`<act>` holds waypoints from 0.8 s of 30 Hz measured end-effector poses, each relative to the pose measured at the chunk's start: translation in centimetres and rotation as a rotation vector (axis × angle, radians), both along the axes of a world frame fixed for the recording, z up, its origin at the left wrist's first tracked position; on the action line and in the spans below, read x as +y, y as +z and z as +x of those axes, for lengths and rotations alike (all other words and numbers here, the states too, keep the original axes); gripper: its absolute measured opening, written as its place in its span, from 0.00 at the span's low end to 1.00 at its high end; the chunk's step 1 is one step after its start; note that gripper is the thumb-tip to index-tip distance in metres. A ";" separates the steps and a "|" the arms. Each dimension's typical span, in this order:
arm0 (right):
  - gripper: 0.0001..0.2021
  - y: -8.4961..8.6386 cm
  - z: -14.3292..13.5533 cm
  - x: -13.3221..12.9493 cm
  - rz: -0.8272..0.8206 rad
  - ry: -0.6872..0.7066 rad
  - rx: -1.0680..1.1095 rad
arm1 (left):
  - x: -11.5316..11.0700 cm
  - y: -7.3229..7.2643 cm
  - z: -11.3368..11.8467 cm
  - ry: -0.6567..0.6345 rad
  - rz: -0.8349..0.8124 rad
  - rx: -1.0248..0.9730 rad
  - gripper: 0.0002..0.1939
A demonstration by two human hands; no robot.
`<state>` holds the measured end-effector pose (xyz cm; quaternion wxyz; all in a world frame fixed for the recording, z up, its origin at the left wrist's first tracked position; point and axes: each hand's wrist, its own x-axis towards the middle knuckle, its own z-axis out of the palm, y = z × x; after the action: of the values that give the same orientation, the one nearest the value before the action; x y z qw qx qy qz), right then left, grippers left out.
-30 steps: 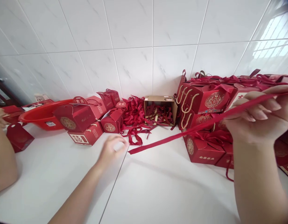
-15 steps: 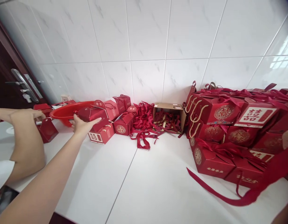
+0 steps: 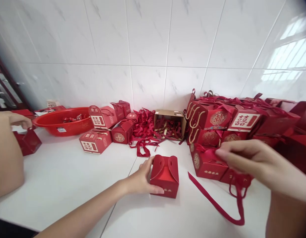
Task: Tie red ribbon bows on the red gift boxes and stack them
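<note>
Where a white tiled wall (image 3: 148, 39) rises behind a white tabletop (image 3: 68, 185), a stack of red gift boxes (image 3: 207, 137) stands at the right; 1 white label (image 3: 244, 121) there reads 囍, and a lower box bears a line of gold characters (image 3: 211, 172). Farther left sits a red basin (image 3: 47, 126) (its sticker (image 3: 61, 130) is too small to read). Next comes a smaller group of boxes (image 3: 103, 140), 2 showing 囍 and the word 歡喜. A ribbon heap (image 3: 143, 122) lies beside an open cardboard box (image 3: 165, 113). Nearer, the right hand (image 3: 252, 162) has its fingertips together on a red ribbon. Clamped in the left hand (image 3: 144, 178), a small red box (image 3: 165, 178) rests upright on the tabletop, left of the right hand, its gold lettering partly covered by the thumb. Thinnest is the red ribbon (image 3: 240, 205), hanging below the fingers and curving toward that box.
</note>
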<state>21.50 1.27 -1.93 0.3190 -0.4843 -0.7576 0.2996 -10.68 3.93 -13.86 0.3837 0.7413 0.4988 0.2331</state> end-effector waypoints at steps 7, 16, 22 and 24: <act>0.20 -1.1 -1.3 2.4 -0.135 0.071 -0.185 | 1.6 7.9 1.5 -0.238 0.050 0.218 0.49; 0.17 -3.4 -3.8 3.0 -0.176 0.120 -0.270 | 1.2 9.6 6.5 -0.257 0.362 0.489 0.02; 0.18 -3.7 -4.3 2.9 -0.179 0.064 -0.314 | 1.5 9.4 6.3 -0.270 0.172 0.406 0.06; 0.19 -3.7 -4.5 2.6 -0.178 0.058 -0.338 | 1.5 9.5 6.3 -0.265 0.101 0.386 0.08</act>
<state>16.99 3.91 -5.63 0.1343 -0.5318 -0.7846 0.2890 -4.42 5.41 -4.40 0.2709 0.8494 0.4490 0.0595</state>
